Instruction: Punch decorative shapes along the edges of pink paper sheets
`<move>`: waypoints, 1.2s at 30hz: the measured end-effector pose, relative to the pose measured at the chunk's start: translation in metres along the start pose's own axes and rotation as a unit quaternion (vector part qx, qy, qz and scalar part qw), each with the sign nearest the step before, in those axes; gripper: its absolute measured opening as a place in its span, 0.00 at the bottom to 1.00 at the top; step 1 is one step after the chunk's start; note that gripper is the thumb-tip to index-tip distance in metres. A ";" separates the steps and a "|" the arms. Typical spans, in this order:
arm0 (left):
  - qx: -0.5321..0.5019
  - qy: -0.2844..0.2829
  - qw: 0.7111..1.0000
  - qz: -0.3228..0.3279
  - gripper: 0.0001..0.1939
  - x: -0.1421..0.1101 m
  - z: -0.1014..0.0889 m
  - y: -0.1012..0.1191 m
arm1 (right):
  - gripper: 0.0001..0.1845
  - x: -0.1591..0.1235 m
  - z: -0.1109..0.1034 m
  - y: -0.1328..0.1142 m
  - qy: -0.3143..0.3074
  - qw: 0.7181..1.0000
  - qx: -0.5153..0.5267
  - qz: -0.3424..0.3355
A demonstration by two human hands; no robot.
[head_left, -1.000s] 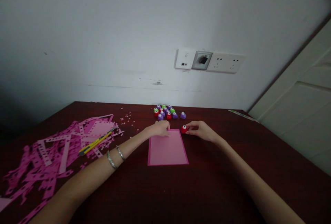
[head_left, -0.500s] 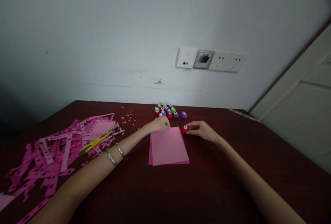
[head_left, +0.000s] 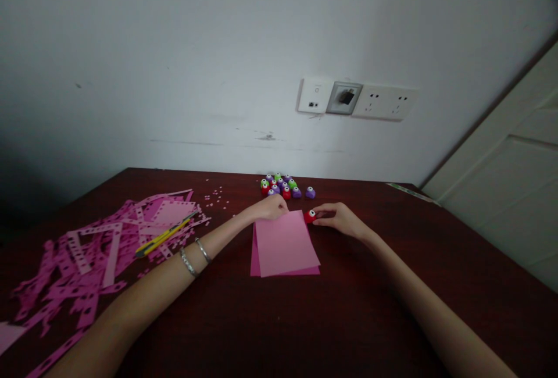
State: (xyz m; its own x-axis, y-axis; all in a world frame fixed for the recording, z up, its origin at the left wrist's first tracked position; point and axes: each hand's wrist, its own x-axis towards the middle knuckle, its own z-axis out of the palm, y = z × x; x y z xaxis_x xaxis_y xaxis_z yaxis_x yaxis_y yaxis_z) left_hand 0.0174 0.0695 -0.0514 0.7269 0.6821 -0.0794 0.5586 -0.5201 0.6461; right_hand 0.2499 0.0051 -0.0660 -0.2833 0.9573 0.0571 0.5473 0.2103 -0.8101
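A small stack of pink paper sheets (head_left: 284, 244) lies in the middle of the dark wooden table (head_left: 349, 320). My left hand (head_left: 269, 208) pinches the far left corner of the top sheet, which sits skewed over the darker sheet beneath. My right hand (head_left: 337, 217) is closed on a small red craft punch (head_left: 310, 216) that rests at the far right corner of the paper. Two bracelets (head_left: 194, 257) circle my left wrist.
A cluster of several small red, green and purple punches (head_left: 284, 186) stands beyond the paper near the wall. Pink paper scraps (head_left: 91, 250) and a yellow utility knife (head_left: 163, 237) cover the table's left side. Wall sockets (head_left: 357, 100) are above; a door (head_left: 510, 174) is at right.
The top pink sheet has been lifted at its far left corner and turned slightly, so it lies skewed over the sheet below. My right hand stays on the red punch.
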 end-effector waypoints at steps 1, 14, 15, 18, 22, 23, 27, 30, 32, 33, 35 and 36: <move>-0.005 -0.005 1.000 0.001 0.12 0.000 -0.001 0.000 | 0.18 0.000 0.000 0.000 -0.001 1.000 0.002 0.000; -0.104 -0.070 0.990 -0.067 0.11 -0.009 -0.015 0.007 | 0.18 -0.004 -0.008 -0.009 -0.003 1.000 0.020 0.005; -0.105 -0.069 0.990 -0.067 0.11 -0.010 -0.015 0.008 | 0.18 -0.004 -0.007 -0.010 -0.005 1.000 0.020 0.005; -0.111 -0.075 0.989 -0.068 0.11 -0.011 -0.015 0.010 | 0.17 -0.004 -0.006 -0.011 -0.013 1.000 0.023 0.003; -0.116 -0.077 0.988 -0.071 0.10 -0.012 -0.016 0.011 | 0.15 -0.004 -0.004 -0.012 -0.023 0.999 0.028 -0.002; -0.116 -0.077 0.988 -0.072 0.11 -0.012 -0.016 0.011 | 0.15 -0.004 -0.003 -0.012 -0.025 0.999 0.029 -0.003; -0.113 -0.080 0.988 -0.075 0.11 -0.013 -0.016 0.013 | 0.15 -0.004 -0.002 -0.012 -0.032 0.999 0.031 -0.003; -0.111 -0.082 0.988 -0.074 0.12 -0.013 -0.015 0.012 | 0.16 -0.004 -0.002 -0.011 -0.032 0.999 0.033 -0.003; -0.110 -0.084 0.988 -0.073 0.12 -0.012 -0.015 0.011 | 0.16 -0.003 -0.002 -0.011 -0.033 0.999 0.032 -0.004; -0.110 -0.085 0.988 -0.073 0.12 -0.011 -0.014 0.010 | 0.16 -0.003 -0.002 -0.010 -0.034 0.999 0.032 -0.004; -0.110 -0.086 0.987 -0.074 0.13 -0.010 -0.013 0.009 | 0.16 -0.003 -0.002 -0.010 -0.038 0.999 0.032 -0.004; -0.110 -0.087 0.987 -0.074 0.13 -0.009 -0.012 0.008 | 0.16 -0.003 -0.002 -0.010 -0.040 0.999 0.032 -0.004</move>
State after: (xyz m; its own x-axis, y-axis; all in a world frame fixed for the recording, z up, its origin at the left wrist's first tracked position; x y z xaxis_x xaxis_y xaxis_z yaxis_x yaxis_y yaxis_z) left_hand 0.0101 0.0651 -0.0358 0.7117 0.6343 -0.3019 0.5778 -0.2842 0.7651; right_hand 0.2469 0.0010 -0.0565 -0.3506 0.9363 0.0203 0.4939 0.2032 -0.8454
